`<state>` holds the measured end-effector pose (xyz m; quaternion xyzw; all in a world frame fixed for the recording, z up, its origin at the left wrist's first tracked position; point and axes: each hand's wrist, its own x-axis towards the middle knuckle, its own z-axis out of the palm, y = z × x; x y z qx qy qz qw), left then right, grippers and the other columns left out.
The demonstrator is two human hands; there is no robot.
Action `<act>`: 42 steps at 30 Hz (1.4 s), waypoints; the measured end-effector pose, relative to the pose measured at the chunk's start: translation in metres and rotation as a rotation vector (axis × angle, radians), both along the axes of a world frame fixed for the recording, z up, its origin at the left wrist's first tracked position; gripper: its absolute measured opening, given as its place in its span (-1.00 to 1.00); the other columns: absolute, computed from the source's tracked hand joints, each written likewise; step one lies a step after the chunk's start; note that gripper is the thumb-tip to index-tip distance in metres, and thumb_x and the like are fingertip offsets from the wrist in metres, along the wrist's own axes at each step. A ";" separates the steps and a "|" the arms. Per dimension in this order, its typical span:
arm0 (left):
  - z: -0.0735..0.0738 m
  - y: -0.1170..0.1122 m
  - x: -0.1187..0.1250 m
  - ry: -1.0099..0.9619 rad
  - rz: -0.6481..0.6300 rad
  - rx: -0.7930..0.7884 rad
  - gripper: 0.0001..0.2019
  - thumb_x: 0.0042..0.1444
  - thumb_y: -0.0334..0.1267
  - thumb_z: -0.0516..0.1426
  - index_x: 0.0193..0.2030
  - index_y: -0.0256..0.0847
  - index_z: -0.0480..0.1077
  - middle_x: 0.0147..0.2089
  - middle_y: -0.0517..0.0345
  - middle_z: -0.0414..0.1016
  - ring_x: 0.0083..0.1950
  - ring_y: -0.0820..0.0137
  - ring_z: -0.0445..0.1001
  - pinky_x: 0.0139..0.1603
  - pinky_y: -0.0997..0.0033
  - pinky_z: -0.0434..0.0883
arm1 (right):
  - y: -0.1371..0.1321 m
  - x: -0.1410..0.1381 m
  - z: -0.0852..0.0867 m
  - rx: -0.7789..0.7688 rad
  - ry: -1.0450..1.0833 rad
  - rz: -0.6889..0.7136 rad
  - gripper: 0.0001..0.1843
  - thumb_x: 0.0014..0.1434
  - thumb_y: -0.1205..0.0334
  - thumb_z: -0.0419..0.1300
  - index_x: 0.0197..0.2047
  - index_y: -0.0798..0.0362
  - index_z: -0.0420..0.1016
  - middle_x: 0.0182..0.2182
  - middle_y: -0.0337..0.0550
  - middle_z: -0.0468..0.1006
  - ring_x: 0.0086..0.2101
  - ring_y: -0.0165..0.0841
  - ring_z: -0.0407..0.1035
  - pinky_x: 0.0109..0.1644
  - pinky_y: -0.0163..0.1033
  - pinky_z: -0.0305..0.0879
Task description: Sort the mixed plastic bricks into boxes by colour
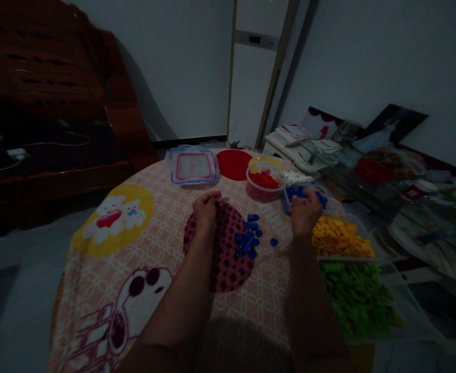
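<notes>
My left hand is closed above the far part of the dark red round patch on the cloth. Its fingers press together, and what they hold, if anything, is too small to name. My right hand reaches over the clear tub of blue plastic pieces. Its fingers are curled in at the near side of the tub, and I cannot make out what is between them. Between my forearms lies a loose group of small blue pieces, with one blue piece apart to the right.
Behind stand a round tub of red pieces and a clear box with a blue-edged lid. White pieces lie beyond the blue ones. At right, a clear container holds yellow pieces and green pieces. A cluttered glass table adjoins.
</notes>
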<state>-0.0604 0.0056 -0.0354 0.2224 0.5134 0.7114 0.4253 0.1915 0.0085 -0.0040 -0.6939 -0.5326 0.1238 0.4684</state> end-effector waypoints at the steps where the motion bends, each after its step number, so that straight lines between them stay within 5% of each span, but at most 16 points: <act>1: 0.000 0.000 0.000 -0.002 -0.001 -0.001 -0.78 -0.12 -0.47 0.11 -0.33 -0.33 0.55 -0.33 0.07 0.57 -0.42 0.46 0.54 -0.27 0.43 0.49 | 0.000 0.000 0.001 0.031 0.048 -0.037 -0.41 0.23 0.17 0.04 0.26 0.32 0.33 -0.25 0.14 0.63 -0.37 -0.21 0.53 -0.33 -0.20 0.44; 3: 0.001 0.000 0.001 -0.003 -0.001 -0.002 -0.78 -0.12 -0.48 0.10 -0.33 -0.34 0.55 -0.33 0.07 0.56 -0.42 0.47 0.54 -0.29 0.45 0.48 | -0.001 -0.004 0.001 0.033 0.136 -0.040 -0.48 0.19 0.17 0.07 0.14 0.28 0.46 -0.32 0.06 0.63 -0.40 -0.24 0.52 -0.34 -0.22 0.45; 9: 0.000 0.001 0.000 -0.018 0.003 -0.012 -0.76 -0.14 -0.49 0.08 -0.33 -0.34 0.53 -0.35 0.10 0.55 -0.46 0.52 0.50 -0.36 0.53 0.44 | -0.002 -0.029 -0.007 -0.094 0.165 0.243 -0.66 0.10 0.14 0.13 -0.18 0.15 0.61 -0.45 -0.12 0.61 -0.50 -0.34 0.47 -0.44 -0.30 0.42; 16: 0.000 0.000 0.000 -0.009 -0.003 0.004 -0.78 -0.13 -0.46 0.10 -0.34 -0.33 0.53 -0.35 0.09 0.56 -0.44 0.50 0.52 -0.35 0.51 0.46 | -0.009 -0.048 -0.011 -0.219 -0.141 0.514 -0.73 0.21 0.13 0.16 -0.16 0.02 0.65 -0.37 -0.15 0.67 -0.34 -0.31 0.55 -0.21 -0.27 0.43; 21: 0.001 0.000 0.000 0.001 0.004 -0.001 -0.77 -0.15 -0.47 0.09 -0.35 -0.34 0.53 -0.35 0.08 0.56 -0.45 0.49 0.52 -0.37 0.51 0.46 | -0.018 -0.067 -0.005 -0.309 -0.426 0.564 -0.77 0.20 0.10 0.25 -0.17 0.03 0.66 -0.15 -0.04 0.68 -0.11 -0.26 0.53 -0.02 -0.27 0.34; 25: 0.000 0.000 0.000 0.012 -0.002 -0.004 -0.77 -0.13 -0.44 0.11 -0.32 -0.34 0.54 -0.34 0.07 0.56 -0.42 0.46 0.54 -0.32 0.46 0.49 | -0.020 -0.071 -0.003 -0.392 -0.519 0.573 -0.81 0.20 0.17 0.25 -0.19 0.04 0.66 -0.17 -0.05 0.68 -0.12 -0.29 0.52 -0.02 -0.29 0.30; 38: 0.000 0.001 0.000 0.003 -0.001 0.001 -0.79 -0.14 -0.44 0.12 -0.34 -0.33 0.53 -0.35 0.09 0.55 -0.46 0.49 0.51 -0.34 0.48 0.47 | -0.014 -0.048 -0.004 -0.400 0.052 0.490 -0.84 0.06 0.23 0.29 -0.27 0.07 0.61 -0.59 -0.27 0.54 -0.57 -0.44 0.42 -0.50 -0.42 0.30; 42: 0.000 0.001 0.000 -0.002 0.005 0.003 -0.82 -0.15 -0.43 0.13 -0.36 -0.32 0.52 -0.36 0.09 0.55 -0.46 0.49 0.51 -0.37 0.49 0.46 | -0.006 -0.035 -0.001 -0.167 0.442 0.259 -0.67 0.05 0.16 0.26 -0.12 0.14 0.54 -0.58 -0.27 0.51 -0.62 -0.43 0.39 -0.61 -0.41 0.30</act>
